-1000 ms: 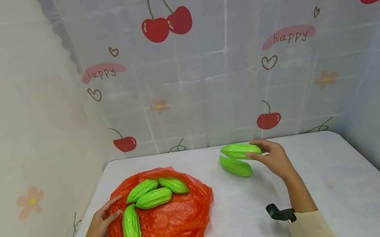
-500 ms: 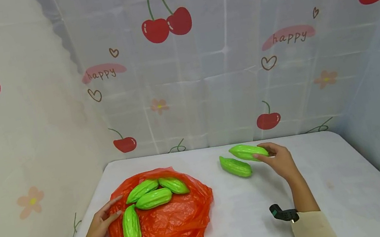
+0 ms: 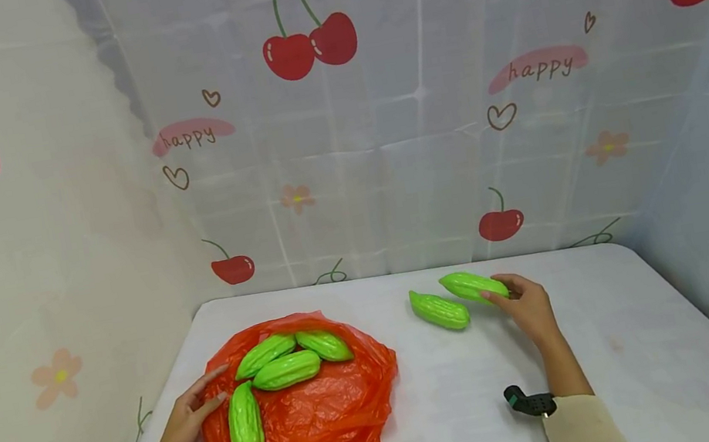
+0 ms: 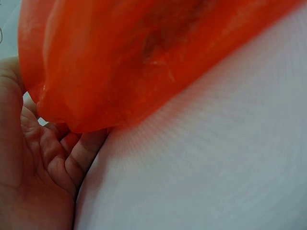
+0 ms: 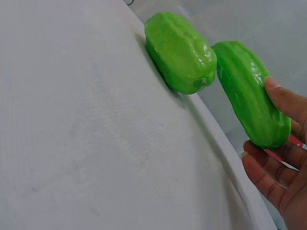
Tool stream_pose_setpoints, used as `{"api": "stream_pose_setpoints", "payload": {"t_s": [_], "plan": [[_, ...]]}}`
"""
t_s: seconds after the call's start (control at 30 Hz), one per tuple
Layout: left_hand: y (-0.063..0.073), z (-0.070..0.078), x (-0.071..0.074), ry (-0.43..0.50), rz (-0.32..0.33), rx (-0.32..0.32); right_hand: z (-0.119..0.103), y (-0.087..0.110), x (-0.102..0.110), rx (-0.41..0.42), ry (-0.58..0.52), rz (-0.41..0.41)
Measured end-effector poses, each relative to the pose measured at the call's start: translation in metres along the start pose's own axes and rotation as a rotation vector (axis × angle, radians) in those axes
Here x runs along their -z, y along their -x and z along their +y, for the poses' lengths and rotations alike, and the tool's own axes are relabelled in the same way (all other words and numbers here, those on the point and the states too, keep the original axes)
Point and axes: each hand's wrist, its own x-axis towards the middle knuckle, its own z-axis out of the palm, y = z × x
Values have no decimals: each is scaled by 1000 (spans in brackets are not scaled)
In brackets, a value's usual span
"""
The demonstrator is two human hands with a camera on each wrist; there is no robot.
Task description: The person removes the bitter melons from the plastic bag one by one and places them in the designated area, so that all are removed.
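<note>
My right hand [image 3: 529,305] pinches one end of a green ridged bitter melon [image 3: 471,284] between thumb and fingers, lifted just off the table. Beside it lies another bitter melon [image 3: 440,310], and both show up close in the right wrist view. At the left, my left hand [image 3: 187,419] holds the edge of a red plastic bag [image 3: 319,430]; in the left wrist view its fingers curl at the bag's rim [image 4: 110,96], partly hidden by the plastic. Several bitter melons [image 3: 286,371] are on the bag, one of them [image 3: 245,421] close to my left thumb.
The white table [image 3: 456,407] ends at a back edge just behind the right-hand melons. A cherry-printed curtain [image 3: 373,163] hangs behind it and on both sides. Black wrist devices [image 3: 529,401] sit on both wrists.
My right hand has moved right and slightly toward me with its bitter melon, away from the one lying beside it. My left hand and the bag have stayed put.
</note>
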Motion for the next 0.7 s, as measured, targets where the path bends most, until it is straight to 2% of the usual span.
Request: {"api": "stream_pose_setpoints", "payload": {"t_s": [0.43, 0.7], "plan": [[-2, 3, -1, 4, 17, 15, 11, 0, -4, -33, -54, 4], [0, 3, -1, 2, 18, 33, 19, -1, -8, -36, -30, 12]]}}
